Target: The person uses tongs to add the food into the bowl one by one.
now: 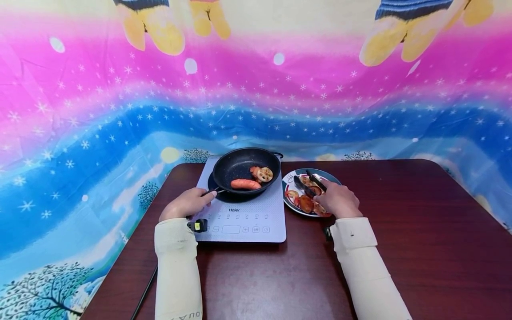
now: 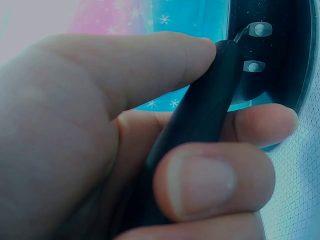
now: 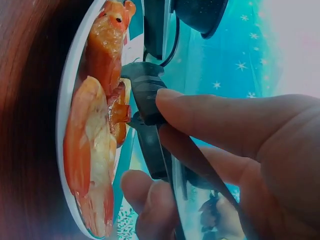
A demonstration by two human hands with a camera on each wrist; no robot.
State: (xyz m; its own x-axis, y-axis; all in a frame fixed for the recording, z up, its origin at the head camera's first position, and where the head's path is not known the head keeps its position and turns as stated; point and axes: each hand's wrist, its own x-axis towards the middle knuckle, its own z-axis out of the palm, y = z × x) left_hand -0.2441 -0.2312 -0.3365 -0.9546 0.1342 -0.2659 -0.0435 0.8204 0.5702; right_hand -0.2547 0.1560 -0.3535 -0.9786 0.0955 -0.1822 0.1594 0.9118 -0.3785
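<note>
Where hands (image 1: pixel 190 203) (image 1: pixel 339 200) grip, pan-handle (image 2: pixel 204 110) part-hidden; tongs (image 3: pixel 146 95) likewise

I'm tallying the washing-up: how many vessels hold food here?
2: the frying pan, held by the left hand over the induction cooker, and the plate, on the table to the cooker's right. No others show.

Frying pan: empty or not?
Not empty: the head view shows a red sausage and a pale holed slice inside the frying pan.

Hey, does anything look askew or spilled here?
The pan looks off-centre over the cooker: the dark circle shows past its left and near edges. I see no spill on the table.
</note>
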